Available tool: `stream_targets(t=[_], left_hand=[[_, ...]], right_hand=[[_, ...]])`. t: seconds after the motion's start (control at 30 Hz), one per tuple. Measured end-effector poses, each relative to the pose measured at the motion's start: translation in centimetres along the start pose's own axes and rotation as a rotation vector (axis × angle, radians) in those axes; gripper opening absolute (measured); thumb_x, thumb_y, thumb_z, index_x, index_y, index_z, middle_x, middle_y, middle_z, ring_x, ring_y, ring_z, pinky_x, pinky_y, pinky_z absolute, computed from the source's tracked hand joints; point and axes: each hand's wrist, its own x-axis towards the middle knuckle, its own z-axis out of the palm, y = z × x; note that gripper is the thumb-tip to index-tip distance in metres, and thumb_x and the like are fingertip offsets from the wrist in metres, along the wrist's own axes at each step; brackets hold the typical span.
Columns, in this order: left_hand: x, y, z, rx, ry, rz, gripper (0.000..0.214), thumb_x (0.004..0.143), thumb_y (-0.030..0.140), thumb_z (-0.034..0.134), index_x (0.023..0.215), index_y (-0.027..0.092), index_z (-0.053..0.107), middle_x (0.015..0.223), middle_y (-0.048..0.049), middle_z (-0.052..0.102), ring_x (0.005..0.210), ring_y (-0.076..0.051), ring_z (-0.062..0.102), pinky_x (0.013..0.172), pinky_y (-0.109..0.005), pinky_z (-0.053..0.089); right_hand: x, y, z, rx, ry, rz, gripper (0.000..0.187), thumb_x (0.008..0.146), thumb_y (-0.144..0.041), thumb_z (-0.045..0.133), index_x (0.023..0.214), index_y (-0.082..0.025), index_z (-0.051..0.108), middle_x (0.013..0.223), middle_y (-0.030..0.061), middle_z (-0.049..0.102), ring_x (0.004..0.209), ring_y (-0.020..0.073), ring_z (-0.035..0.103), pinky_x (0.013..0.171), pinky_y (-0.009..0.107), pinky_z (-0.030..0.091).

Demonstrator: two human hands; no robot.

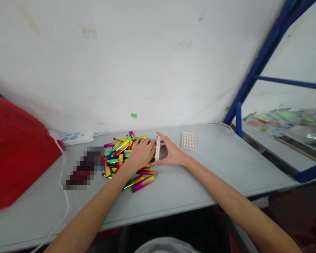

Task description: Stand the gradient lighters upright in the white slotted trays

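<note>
My right hand [173, 154] grips a white block-like holder [158, 149] stood on edge, thumb at the near end and fingers at the far end. Close against its left side is my left hand [143, 153], fingers bent together over a pile of shiny coloured tubes [120, 149]. Whatever those fingers hold is hidden from me. The slim tubes are green, yellow, red, gold and purple, and lie in all directions. To the right of my hands, a white tray with rows of round holes [189, 141] lies flat on the grey table.
A red bag or cloth [18, 151] fills the left side. A white power strip [76, 137] and its cable [65, 203] lie near it, beside a blurred-out patch. Behind is a white wall; a blue metal frame [249, 82] rises at right, with clear plastic packages [287, 123] beyond.
</note>
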Motion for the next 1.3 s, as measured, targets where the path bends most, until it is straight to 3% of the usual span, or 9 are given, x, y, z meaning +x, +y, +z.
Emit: stream_targets(t=[0.33, 0.53, 0.73, 0.87, 1.07, 1.2, 1.3], left_hand=[[-0.4, -2.3, 0.4, 0.009, 0.021, -0.046, 0.03, 0.101, 0.025, 0.037, 0.103, 0.019, 0.067, 0.101, -0.0108, 0.068, 0.102, -0.028, 0.062, 0.099, -0.046, 0.043], [-0.8, -3.6, 0.5, -0.062, 0.024, -0.092, 0.031, 0.099, 0.023, 0.039, 0.108, 0.016, 0.068, 0.114, -0.0113, 0.072, 0.113, -0.028, 0.063, 0.106, -0.047, 0.04], [-0.6, -1.1, -0.5, -0.096, 0.09, -0.049, 0.038, 0.101, 0.02, 0.034, 0.128, 0.016, 0.061, 0.128, -0.012, 0.068, 0.121, -0.028, 0.059, 0.115, -0.054, 0.03], [-0.5, 0.8, -0.2, -0.095, 0.026, 0.064, 0.03, 0.097, 0.018, 0.042, 0.118, 0.015, 0.063, 0.125, -0.0132, 0.068, 0.122, -0.027, 0.058, 0.117, -0.051, 0.029], [-0.5, 0.8, 1.5, 0.024, 0.03, 0.108, 0.025, 0.1, 0.021, 0.04, 0.103, 0.018, 0.065, 0.113, -0.0128, 0.07, 0.12, -0.031, 0.057, 0.11, -0.056, 0.033], [-0.5, 0.6, 1.5, 0.016, 0.049, 0.093, 0.028, 0.103, 0.025, 0.038, 0.097, 0.019, 0.064, 0.107, -0.0113, 0.069, 0.113, -0.028, 0.059, 0.108, -0.053, 0.035], [-0.6, 0.5, 1.3, -0.032, 0.048, 0.077, 0.029, 0.104, 0.026, 0.037, 0.096, 0.019, 0.064, 0.108, -0.0112, 0.069, 0.113, -0.027, 0.059, 0.107, -0.052, 0.036]], right_hand=[[0.0, 0.0, -0.4, -0.004, -0.006, 0.048, 0.129, 0.063, -0.056, 0.089, 0.162, -0.024, 0.012, 0.156, 0.0171, 0.034, 0.137, 0.0334, 0.044, 0.115, 0.05, 0.04], [0.0, -0.5, -1.4, 0.014, 0.021, 0.044, 0.124, 0.065, -0.055, 0.088, 0.161, -0.026, 0.014, 0.156, 0.0152, 0.034, 0.137, 0.031, 0.045, 0.107, 0.045, 0.049], [0.2, -0.6, -1.3, -0.036, 0.052, -0.033, 0.121, 0.066, -0.055, 0.088, 0.16, -0.027, 0.018, 0.157, 0.0134, 0.032, 0.141, 0.0301, 0.04, 0.117, 0.048, 0.039], [0.2, -0.7, -0.8, -0.017, 0.056, -0.034, 0.118, 0.067, -0.054, 0.087, 0.159, -0.027, 0.02, 0.157, 0.0135, 0.031, 0.143, 0.0297, 0.036, 0.113, 0.046, 0.045], [-0.1, -0.6, -1.4, -0.014, 0.043, 0.0, 0.118, 0.066, -0.053, 0.088, 0.159, -0.028, 0.02, 0.157, 0.0129, 0.031, 0.141, 0.0292, 0.039, 0.107, 0.044, 0.051], [-0.3, -0.6, -2.6, -0.044, 0.0, 0.024, 0.107, 0.069, -0.051, 0.086, 0.157, -0.028, 0.028, 0.152, 0.0128, 0.035, 0.141, 0.0291, 0.039, 0.106, 0.044, 0.052], [-0.5, -0.7, -3.7, -0.055, 0.036, 0.029, 0.1, 0.071, -0.051, 0.085, 0.154, -0.029, 0.032, 0.151, 0.012, 0.034, 0.142, 0.028, 0.037, 0.102, 0.041, 0.055]])
